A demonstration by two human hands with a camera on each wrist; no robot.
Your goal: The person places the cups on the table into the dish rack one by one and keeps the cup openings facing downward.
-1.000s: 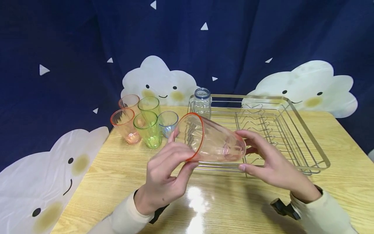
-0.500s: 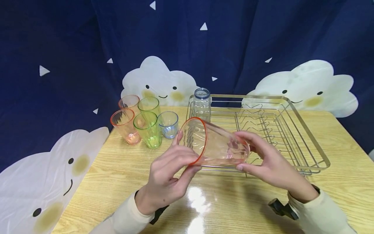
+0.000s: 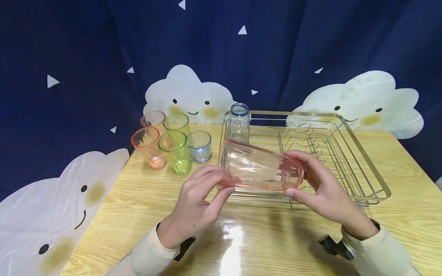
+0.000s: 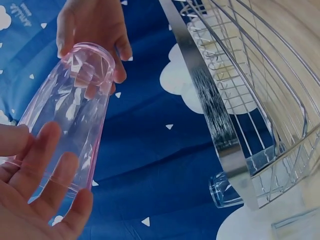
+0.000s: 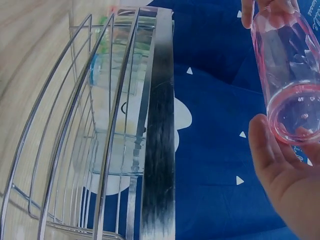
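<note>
A clear pinkish-red drinking glass lies tilted on its side in the air, in front of the wire dish rack. My left hand pinches its rim between thumb and fingers. At the other end my right hand grips the base, thumb below and fingers behind. In the left wrist view the glass spans from the left fingers up to the other hand. The right wrist view shows the thick base of the glass close to the right thumb.
A metal dish rack stands on the wooden table, with an upside-down blue-rimmed glass in its back left corner. To its left stand upright red glasses, green glasses and a short blue glass. A dark blue curtain hangs behind.
The glass has turned so its mouth, earlier facing me, now points left and its side shows. It has shifted slightly right, with both hands still holding it.
</note>
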